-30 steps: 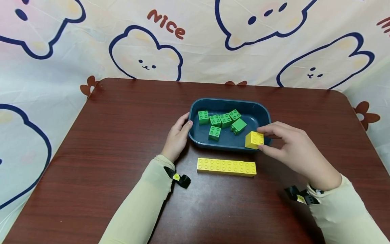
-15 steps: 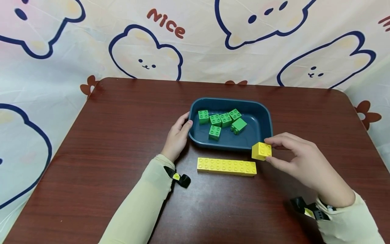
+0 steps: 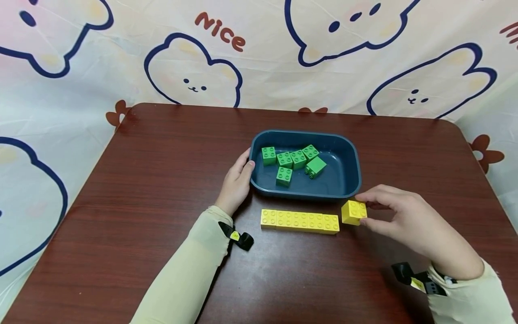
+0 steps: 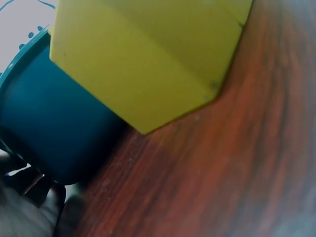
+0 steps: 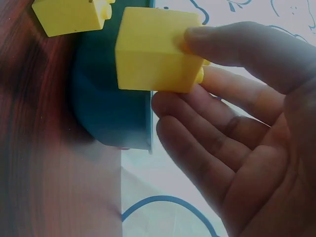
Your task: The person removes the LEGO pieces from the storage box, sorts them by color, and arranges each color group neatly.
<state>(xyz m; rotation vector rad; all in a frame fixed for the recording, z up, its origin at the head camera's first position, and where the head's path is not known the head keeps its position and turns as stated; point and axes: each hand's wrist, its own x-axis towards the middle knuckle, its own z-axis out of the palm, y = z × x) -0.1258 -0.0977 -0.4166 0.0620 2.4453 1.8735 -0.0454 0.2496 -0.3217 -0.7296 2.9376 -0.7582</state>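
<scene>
My right hand point(image 3: 413, 225) pinches a yellow toy brick point(image 3: 354, 212) between thumb and fingers, held just off the right end of a row of yellow bricks point(image 3: 299, 221). In the right wrist view, the pinched brick point(image 5: 158, 49) has its studs turned toward the palm. At the left end of a dark blue tray point(image 3: 344, 168), my left hand point(image 3: 235, 183) grips the side, thumb at the near corner; its other fingers are partly hidden. Several green bricks point(image 3: 298, 159) lie inside the tray, one tipped on its side.
A brown wooden table point(image 3: 162, 180) carries everything. Behind it hangs a pale curtain point(image 3: 267, 81) with cartoon outlines. Black wrist straps point(image 3: 243, 240) with small cameras sit over both sleeves.
My right hand has carried the yellow brick out over the tray's near right corner, toward me and slightly right, to the row's end. The left hand stays at the tray.
</scene>
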